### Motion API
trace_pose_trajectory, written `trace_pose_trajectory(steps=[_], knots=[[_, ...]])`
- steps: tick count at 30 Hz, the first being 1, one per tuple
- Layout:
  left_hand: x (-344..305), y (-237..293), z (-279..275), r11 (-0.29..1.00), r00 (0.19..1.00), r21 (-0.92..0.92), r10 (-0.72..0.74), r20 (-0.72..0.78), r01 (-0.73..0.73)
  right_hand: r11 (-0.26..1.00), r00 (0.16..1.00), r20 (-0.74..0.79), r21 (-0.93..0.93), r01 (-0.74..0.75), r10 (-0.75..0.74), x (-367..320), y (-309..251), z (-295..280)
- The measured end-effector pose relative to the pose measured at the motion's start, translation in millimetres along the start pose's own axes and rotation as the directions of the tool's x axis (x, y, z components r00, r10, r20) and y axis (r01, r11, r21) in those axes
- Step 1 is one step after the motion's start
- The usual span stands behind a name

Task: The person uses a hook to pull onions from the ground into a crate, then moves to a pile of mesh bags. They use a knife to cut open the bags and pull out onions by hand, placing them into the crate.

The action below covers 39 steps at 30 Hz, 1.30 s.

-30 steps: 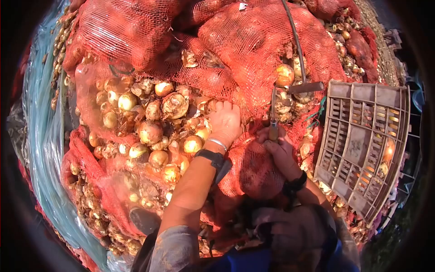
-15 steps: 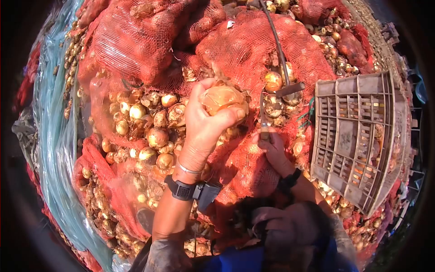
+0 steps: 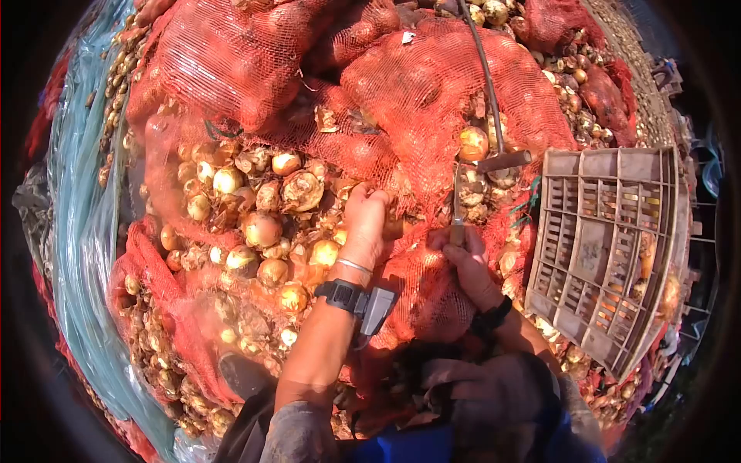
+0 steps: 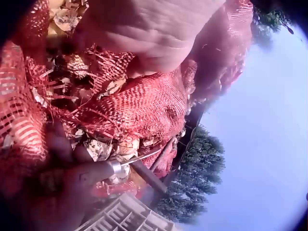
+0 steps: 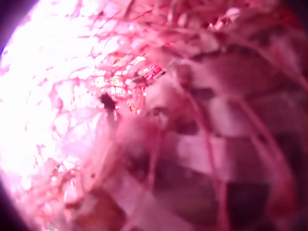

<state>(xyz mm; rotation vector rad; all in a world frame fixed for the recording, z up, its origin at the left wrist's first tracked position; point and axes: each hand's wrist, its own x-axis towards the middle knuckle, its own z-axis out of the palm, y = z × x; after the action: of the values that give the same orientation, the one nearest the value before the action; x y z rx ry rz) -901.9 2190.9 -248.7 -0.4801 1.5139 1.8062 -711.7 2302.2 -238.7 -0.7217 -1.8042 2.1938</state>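
Note:
In the head view my left hand [image 3: 364, 224] reaches into the torn opening of a red mesh sack [image 3: 401, 150], beside loose onions [image 3: 261, 229]. Its fingers bend downward at the mesh edge, and I cannot tell what lies under them. The left wrist view shows the heel of that hand [image 4: 154, 38] over bunched red netting [image 4: 144, 106]. My right hand [image 3: 467, 258] grips the wooden handle of a knife [image 3: 457, 201], its thin, slightly curved blade pointing away from me. Red mesh lies around this hand; blurred netting [image 5: 192, 144] fills the right wrist view.
A grey slatted plastic crate [image 3: 594, 247] leans at the right. Beyond the knife lies a long metal rod with a crosswise handle [image 3: 505, 160]. Full mesh sacks [image 3: 231, 62] are piled at the far side. Bluish plastic sheeting [image 3: 81, 231] runs along the left.
My left hand lifted a large peeling onion from the pile, then came back down to the mesh edge; that onion no longer shows. The right hand keeps the knife in nearly the same place.

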Motion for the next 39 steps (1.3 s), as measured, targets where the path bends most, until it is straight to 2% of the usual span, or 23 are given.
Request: trace_pose_trajectory(steps=[1, 3, 4, 7, 9, 13, 15, 16, 17, 19, 20, 21, 23, 24, 25, 27, 28, 32, 33, 34, 36, 37, 39], knots=[[20, -19, -3, 1.000, 1.000, -0.017, -0.005, -0.003, 0.005, 1.000, 1.000, 0.008, -0.015, -0.006, 0.006, -1, -2, 0], [35, -26, 3, 0.892, 0.956, -0.417, -0.051, 0.289, 0.174, 0.988, 0.998, -0.056, -0.151, -0.006, -0.003, -3, -27, 12], [20, -2, 9, 0.857, 0.911, -0.473, 0.013, 0.412, 0.202, 0.999, 0.998, -0.062, 0.031, 0.023, -0.021, -2, -36, 21], [16, 45, 12, 0.989, 0.856, -0.138, 0.031, 0.516, 0.047, 0.972, 0.989, -0.061, -0.206, 0.116, -0.131, 7, -30, 4], [17, 71, 8, 0.988, 0.844, 0.152, -0.084, 0.529, 0.003, 0.987, 0.997, -0.014, -0.145, 0.072, -0.075, 17, -40, 14], [40, 76, -3, 0.921, 0.794, 0.346, -0.072, 0.604, -0.180, 0.985, 0.994, 0.081, -0.165, -0.056, 0.070, 26, -29, 21], [55, 66, -17, 0.432, 0.778, 0.650, 0.282, 0.561, -0.625, 0.973, 0.993, 0.054, -0.212, -0.092, 0.105, 22, -19, 17], [54, 57, -24, 0.017, 0.699, 0.777, 0.448, 0.557, -0.629, 0.970, 0.989, 0.052, -0.208, -0.123, 0.136, 18, -17, 16], [68, 32, -33, -0.156, 0.493, 0.677, 0.572, 0.656, -0.720, 0.967, 0.985, 0.045, -0.204, -0.155, 0.168, 14, -16, 14], [53, 24, -32, -0.342, 0.410, 0.639, 0.543, 0.732, -0.688, 0.956, 0.977, 0.035, -0.219, -0.196, 0.208, 15, -19, 12], [57, 18, -31, -0.366, 0.315, 0.619, 0.618, 0.720, -0.695, 0.959, 0.982, 0.077, -0.243, -0.148, 0.171, 17, -19, 11], [66, 16, -30, -0.371, 0.313, 0.615, 0.613, 0.725, -0.696, 0.959, 0.984, 0.115, -0.264, -0.102, 0.136, 18, -18, 10], [86, 14, -26, -0.387, 0.408, 0.771, 0.681, 0.609, -0.506, 0.960, 0.984, 0.113, -0.259, -0.103, 0.136, 17, -16, 7], [79, 38, -16, -0.409, 0.706, 0.790, 0.375, 0.601, -0.456, 0.959, 0.983, 0.128, -0.265, -0.096, 0.133, 18, -15, 5], [93, 39, -15, -0.435, 0.802, 0.791, 0.219, 0.556, -0.430, 0.960, 0.983, 0.122, -0.262, -0.102, 0.138, 17, -15, 8], [110, 44, -14, -0.390, 0.546, 0.759, 0.531, 0.648, -0.521, 0.964, 0.990, 0.004, -0.225, -0.140, 0.144, 16, -16, 15], [110, 38, -18, -0.391, 0.559, 0.757, 0.514, 0.651, -0.523, 0.964, 0.987, -0.004, -0.215, -0.159, 0.162, 13, -16, 15], [73, 49, -28, -0.456, 0.844, 0.790, 0.138, 0.518, -0.410, 0.972, 0.986, 0.030, -0.175, -0.154, 0.162, 14, -10, 10], [65, 24, -51, -0.519, 0.631, 0.716, 0.372, 0.681, -0.468, 0.974, 0.986, 0.023, -0.155, -0.162, 0.168, 14, -8, 8], [39, 14, -60, -0.485, 0.647, 0.680, 0.269, 0.714, -0.549, 0.975, 0.986, 0.022, -0.149, -0.162, 0.167, 13, -7, 6], [5, 3, -78, -0.207, 0.724, 0.695, -0.133, 0.677, -0.688, 0.967, 0.987, 0.017, -0.202, -0.154, 0.161, 12, -4, 3], [-2, 3, -78, -0.138, 0.724, 0.712, -0.082, 0.685, -0.689, 0.968, 0.987, 0.012, -0.196, -0.158, 0.163, 11, -6, 6], [15, 4, -65, -0.089, 0.562, 0.675, 0.481, 0.673, -0.732, 0.960, 0.979, 0.012, -0.199, -0.199, 0.205, 15, -15, 11]])
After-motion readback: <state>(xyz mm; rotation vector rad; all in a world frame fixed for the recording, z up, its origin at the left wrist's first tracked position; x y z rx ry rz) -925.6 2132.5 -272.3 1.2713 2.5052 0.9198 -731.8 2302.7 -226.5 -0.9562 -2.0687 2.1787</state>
